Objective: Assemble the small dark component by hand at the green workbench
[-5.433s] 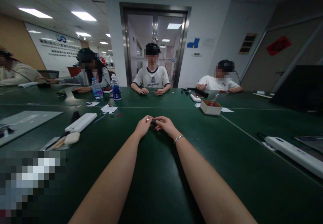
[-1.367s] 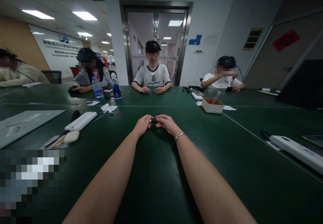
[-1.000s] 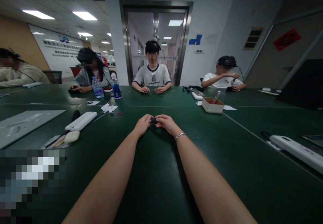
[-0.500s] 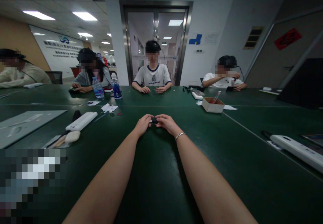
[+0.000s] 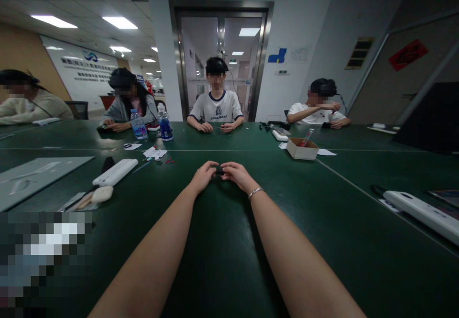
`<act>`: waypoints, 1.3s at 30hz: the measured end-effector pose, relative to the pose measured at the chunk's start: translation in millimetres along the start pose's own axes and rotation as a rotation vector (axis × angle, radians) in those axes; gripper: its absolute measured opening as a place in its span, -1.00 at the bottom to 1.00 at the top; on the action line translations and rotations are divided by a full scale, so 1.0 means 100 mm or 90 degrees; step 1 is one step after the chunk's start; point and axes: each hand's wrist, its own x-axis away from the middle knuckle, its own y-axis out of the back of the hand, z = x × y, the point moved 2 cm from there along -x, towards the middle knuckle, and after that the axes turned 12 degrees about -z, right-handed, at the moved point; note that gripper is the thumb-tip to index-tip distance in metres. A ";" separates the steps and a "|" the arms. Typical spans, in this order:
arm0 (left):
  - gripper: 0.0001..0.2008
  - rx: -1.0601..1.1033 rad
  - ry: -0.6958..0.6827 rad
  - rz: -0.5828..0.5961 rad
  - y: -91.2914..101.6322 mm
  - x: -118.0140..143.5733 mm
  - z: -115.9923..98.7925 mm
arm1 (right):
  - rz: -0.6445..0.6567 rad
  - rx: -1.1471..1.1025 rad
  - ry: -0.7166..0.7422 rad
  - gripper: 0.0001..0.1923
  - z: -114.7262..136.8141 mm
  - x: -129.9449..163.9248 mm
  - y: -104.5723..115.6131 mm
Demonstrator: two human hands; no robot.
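Note:
A small dark object (image 5: 219, 170) is held between both hands just above or on the green table (image 5: 222, 241); its kind is too small to make out. My left hand (image 5: 205, 176) pinches its left end between thumb and fingers. From the other side, the fingertips of my right hand (image 5: 238, 174) close on its right end. The fingers cover much of the object. A silver bracelet (image 5: 256, 192) circles my right wrist.
White power strips lie at left (image 5: 115, 171) and right (image 5: 419, 213). A small cardboard box (image 5: 302, 149) stands ahead on the right. Two bottles, one of them a blue-labelled bottle (image 5: 165, 126), stand at left beyond paper scraps (image 5: 155, 153). Several people sit across the table.
A small silvery bit that showed by my left fingers at the object's left end is no longer visible. Both hands stay in nearly the same place.

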 end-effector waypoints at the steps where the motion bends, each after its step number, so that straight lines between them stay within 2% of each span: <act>1: -0.70 0.007 0.002 -0.006 0.00 0.00 -0.01 | 0.000 -0.002 0.000 -0.88 0.00 0.00 0.00; 16: -0.71 0.029 0.021 -0.012 0.01 0.00 -0.03 | 0.006 0.003 -0.009 -0.85 0.00 0.00 0.00; 25: -0.71 0.018 0.039 0.013 0.00 0.01 -0.05 | 0.019 0.004 0.000 -0.89 -0.02 -0.03 0.01; 39: -0.69 -0.002 0.019 0.022 0.01 0.01 -0.05 | 0.007 0.012 -0.003 -0.87 0.00 0.00 -0.01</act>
